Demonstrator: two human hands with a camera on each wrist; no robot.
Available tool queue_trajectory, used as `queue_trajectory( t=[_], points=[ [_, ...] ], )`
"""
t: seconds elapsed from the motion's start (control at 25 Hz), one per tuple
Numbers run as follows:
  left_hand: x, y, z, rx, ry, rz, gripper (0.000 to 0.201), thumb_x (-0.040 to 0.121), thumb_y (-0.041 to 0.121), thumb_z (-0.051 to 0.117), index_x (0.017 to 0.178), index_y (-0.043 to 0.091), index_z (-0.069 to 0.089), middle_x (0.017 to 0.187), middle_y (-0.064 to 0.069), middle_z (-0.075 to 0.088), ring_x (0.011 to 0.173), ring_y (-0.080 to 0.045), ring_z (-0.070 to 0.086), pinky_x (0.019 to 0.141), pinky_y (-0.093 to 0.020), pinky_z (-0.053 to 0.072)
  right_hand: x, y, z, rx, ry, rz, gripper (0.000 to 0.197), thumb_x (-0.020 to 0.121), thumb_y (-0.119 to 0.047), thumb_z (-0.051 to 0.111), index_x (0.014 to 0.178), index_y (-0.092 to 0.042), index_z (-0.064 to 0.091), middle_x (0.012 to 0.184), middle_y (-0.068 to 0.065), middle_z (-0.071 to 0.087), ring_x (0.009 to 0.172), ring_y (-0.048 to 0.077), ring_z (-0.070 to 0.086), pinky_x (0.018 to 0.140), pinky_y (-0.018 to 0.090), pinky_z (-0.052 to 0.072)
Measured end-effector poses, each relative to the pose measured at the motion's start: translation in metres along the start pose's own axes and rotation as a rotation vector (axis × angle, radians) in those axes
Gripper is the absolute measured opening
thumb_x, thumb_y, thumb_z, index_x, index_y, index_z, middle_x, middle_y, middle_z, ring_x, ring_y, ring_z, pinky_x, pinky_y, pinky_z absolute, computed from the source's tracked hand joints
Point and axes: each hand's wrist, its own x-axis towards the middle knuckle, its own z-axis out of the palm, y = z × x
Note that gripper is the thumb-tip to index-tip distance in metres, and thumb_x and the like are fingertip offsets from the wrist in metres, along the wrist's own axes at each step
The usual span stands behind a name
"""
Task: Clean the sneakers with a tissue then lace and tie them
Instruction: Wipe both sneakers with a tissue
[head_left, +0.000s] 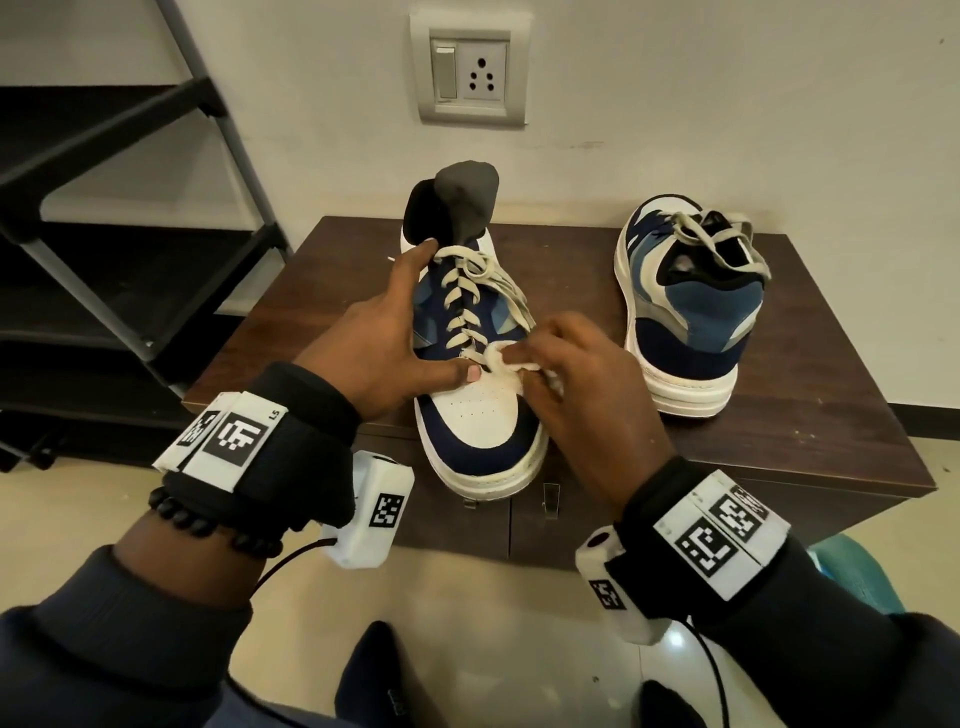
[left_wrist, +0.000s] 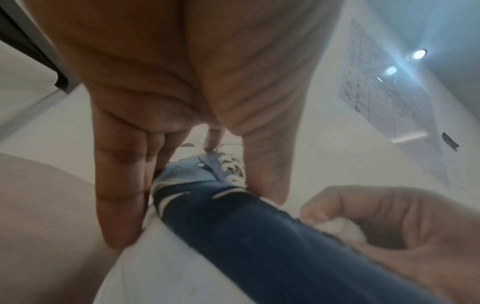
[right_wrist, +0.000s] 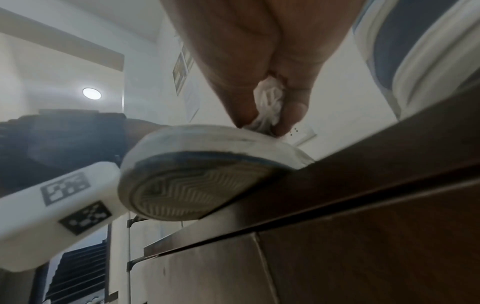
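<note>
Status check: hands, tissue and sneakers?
Left hand steadies near navy-white sneaker. Right hand pinches white tissue, wiping its toe. Nothing blocking.

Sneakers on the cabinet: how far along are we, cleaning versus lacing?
Done: both sneakers look laced; the far sneaker on the cabinet seems loosely tied. In hand: the right hand pinches a tissue against the toe of the near sneaker, while the left hand steadies it. Left: finish wiping and tie the near sneaker's loose laces.
</note>
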Motion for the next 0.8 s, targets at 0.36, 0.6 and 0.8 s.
queue_trajectory(
  t=[0.36, 0.6, 0.8],
  points=[
    [-0.002, 0.0, 0.0, -0.019, -0.001, 0.0, 0.105, 0.076, 0.032, 0.078, 0.15, 0.034, 0.003, 0.144, -0.001, 0.047, 0.122, -0.02, 0.054, 0.099, -0.029, 0.043, -0.005, 0.019, -0.005, 0.03, -0.002, 0.166, 0.014, 0.087, -0.01, 0.062, 0.099, -0.015, 0.069, 0.095, -0.002, 0.06, 0.089, 0.01, 0.056, 0.075, 0.014, 0.04],
    [0.001, 0.001, 0.001, -0.001, 0.009, -0.005, 0.105, 0.077, 0.032, 0.077, 0.151, 0.033, 0.002, 0.14, -0.003, 0.05, 0.118, -0.02, 0.056, 0.094, -0.025, 0.042, -0.02, 0.01, 0.0, 0.041, 0.017, 0.175, 0.014, 0.09, -0.013, 0.059, 0.104, -0.016, 0.064, 0.101, -0.005, 0.055, 0.088, 0.006, 0.051, 0.07, 0.006, 0.034],
    [0.001, 0.0, 0.002, 0.003, 0.006, -0.011, 0.105, 0.077, 0.033, 0.077, 0.151, 0.032, 0.002, 0.14, -0.004, 0.051, 0.119, -0.021, 0.056, 0.096, -0.027, 0.042, -0.039, -0.002, 0.0, 0.065, 0.187, -0.011, 0.013, 0.087, -0.01, 0.062, 0.099, -0.014, 0.063, 0.098, -0.006, 0.053, 0.085, -0.002, 0.045, 0.079, 0.004, 0.038]
  ],
)
